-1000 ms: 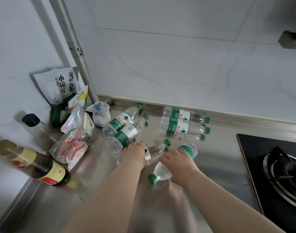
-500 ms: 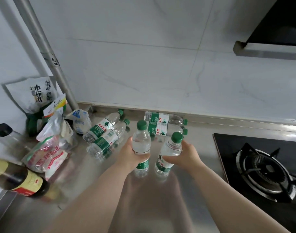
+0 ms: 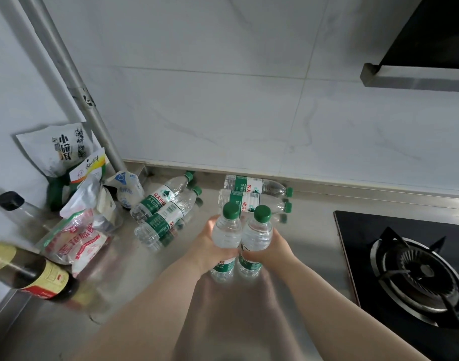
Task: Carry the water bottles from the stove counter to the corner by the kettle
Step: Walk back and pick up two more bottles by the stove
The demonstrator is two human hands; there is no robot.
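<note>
My left hand (image 3: 209, 246) grips a clear water bottle (image 3: 227, 231) with a green cap, held upright above the steel counter (image 3: 134, 290). My right hand (image 3: 276, 247) grips a second upright bottle (image 3: 257, 233) pressed against the first. Two more bottles (image 3: 166, 199) lie on their sides to the left, caps pointing to the back wall. Another pair of bottles (image 3: 252, 190) lies along the back edge, caps pointing right. No kettle is in view.
Food bags (image 3: 74, 235) and a printed pouch (image 3: 64, 149) crowd the left corner by a grey pipe (image 3: 74, 82). Dark sauce bottles (image 3: 30, 272) stand at the left edge. A black gas stove (image 3: 411, 267) lies to the right, a range hood (image 3: 416, 74) above it.
Both hands picked the two lying bottles off the counter, turned them upright, brought them together and lifted them slightly. The view has tilted upward.
</note>
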